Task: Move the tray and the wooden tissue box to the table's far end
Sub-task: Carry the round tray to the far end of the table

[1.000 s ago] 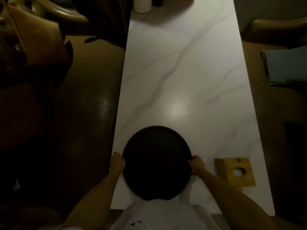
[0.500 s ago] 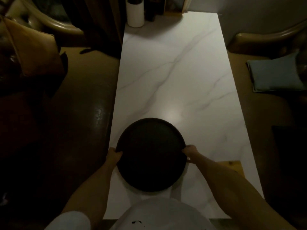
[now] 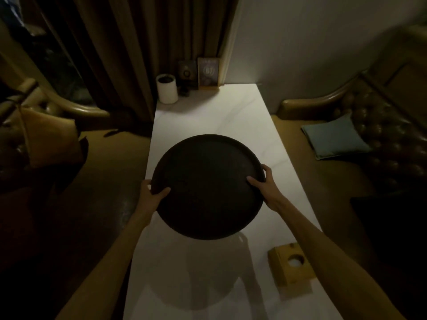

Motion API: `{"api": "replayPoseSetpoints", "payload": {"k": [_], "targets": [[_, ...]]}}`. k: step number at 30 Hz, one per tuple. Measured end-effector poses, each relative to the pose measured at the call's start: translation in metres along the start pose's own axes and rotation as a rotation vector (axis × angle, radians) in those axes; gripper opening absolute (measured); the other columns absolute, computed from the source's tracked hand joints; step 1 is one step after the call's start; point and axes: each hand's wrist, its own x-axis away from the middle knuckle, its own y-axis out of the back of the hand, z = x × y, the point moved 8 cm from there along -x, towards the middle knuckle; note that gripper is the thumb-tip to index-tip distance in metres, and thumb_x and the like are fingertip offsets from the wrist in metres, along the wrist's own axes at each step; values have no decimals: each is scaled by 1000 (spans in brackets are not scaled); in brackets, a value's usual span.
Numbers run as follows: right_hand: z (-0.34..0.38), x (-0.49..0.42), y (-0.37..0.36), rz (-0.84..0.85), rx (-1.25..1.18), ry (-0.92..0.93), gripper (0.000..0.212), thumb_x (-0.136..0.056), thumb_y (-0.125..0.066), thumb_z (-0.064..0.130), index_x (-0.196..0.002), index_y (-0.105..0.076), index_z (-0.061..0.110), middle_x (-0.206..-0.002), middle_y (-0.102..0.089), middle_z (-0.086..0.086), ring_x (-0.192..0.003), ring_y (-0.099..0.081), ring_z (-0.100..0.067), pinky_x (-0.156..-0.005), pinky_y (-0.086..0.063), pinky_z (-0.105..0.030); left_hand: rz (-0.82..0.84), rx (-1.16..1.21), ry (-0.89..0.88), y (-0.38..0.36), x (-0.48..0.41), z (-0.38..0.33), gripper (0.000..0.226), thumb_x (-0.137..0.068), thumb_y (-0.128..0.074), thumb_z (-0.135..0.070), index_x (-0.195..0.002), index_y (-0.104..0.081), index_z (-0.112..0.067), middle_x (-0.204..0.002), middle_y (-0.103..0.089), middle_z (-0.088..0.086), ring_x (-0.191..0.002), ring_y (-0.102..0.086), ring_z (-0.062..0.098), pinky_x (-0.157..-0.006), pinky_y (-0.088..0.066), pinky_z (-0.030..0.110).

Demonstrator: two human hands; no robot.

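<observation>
A round dark tray [image 3: 208, 185] hangs in the air above the white marble table [image 3: 215, 116], casting a shadow on the near part of the top. My left hand [image 3: 151, 195] grips its left rim with the thumb on top. My right hand [image 3: 265, 183] grips the right rim the same way. The wooden tissue box [image 3: 292, 265], with a round hole in its top, sits on the table near the right edge, beside my right forearm and apart from the tray.
At the table's far end stand a white cylinder [image 3: 166, 88] and two upright cards [image 3: 199, 71] against the wall and curtain. A tufted sofa with a blue cushion [image 3: 335, 139] runs along the right. A seat with a brown bag [image 3: 49, 137] is on the left.
The tray has been lifted off the near end of the table and carried forward in both hands. My view has tilted up, showing the far end and wall.
</observation>
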Motion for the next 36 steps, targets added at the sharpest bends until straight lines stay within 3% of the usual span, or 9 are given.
{"api": "replayPoseSetpoints", "payload": {"k": [4,8,11,17,23,25,32,36], "targets": [[24,14,49,-85,-1,110,72,-84,-74,23,-141,-31,28,-129,-47,-1,-106,-55,-20,-76,-56,-29,-32,44,-82,-51,61,-68,66,-82,-74,-21,-134,-34,-18,-127,-47,4,-113,-54,26,-98,-49,48],[31,14,105,-89,-46,122,69,-84,-73,20,-140,-33,28,-128,-46,1,-113,-52,-25,-83,-55,-36,-73,72,-135,-102,89,-91,67,-83,-73,-24,-136,-32,-21,-138,-45,10,-120,-53,30,-98,-49,47],[29,8,150,-47,-62,102,70,-84,-73,20,-141,-34,26,-128,-48,-1,-111,-54,-26,-81,-54,-34,-155,117,-112,-148,108,-95,64,-81,-75,-27,-131,-35,-25,-141,-45,15,-121,-53,34,-97,-51,49],[18,5,240,105,-57,13,63,-86,-70,14,-139,-36,24,-113,-50,6,-92,-54,-8,-67,-50,-26,-382,246,6,-244,168,-71,57,-81,-75,-25,-125,-39,-31,-141,-45,12,-119,-54,34,-96,-51,57],[-1,32,303,195,-76,-94,57,-86,-70,12,-133,-43,30,-117,-53,2,-101,-59,-19,-73,-55,-32,-502,354,61,-312,240,-38,55,-83,-73,-17,-127,-42,-30,-139,-46,13,-117,-55,34,-93,-52,57],[-14,42,314,215,-66,-106,54,-85,-71,14,-129,-45,32,-118,-55,2,-105,-60,-22,-76,-57,-35,-521,373,62,-327,262,-25,56,-83,-73,-18,-127,-42,-31,-140,-46,13,-118,-55,33,-94,-52,56],[-34,75,295,371,85,-90,56,-87,-69,13,-132,-42,28,-114,-54,5,-98,-58,-15,-68,-56,-28,-678,472,134,-344,348,34,56,-85,-71,-23,-130,-41,-34,-143,-44,13,-122,-51,33,-98,-48,54],[-29,70,245,506,126,-104,53,-85,-71,9,-128,-45,27,-123,-56,-7,-104,-61,-26,-79,-59,-39,-844,431,189,-326,390,34,50,-90,-64,-20,-131,-38,-31,-145,-42,12,-125,-49,35,-91,-50,46]]}}
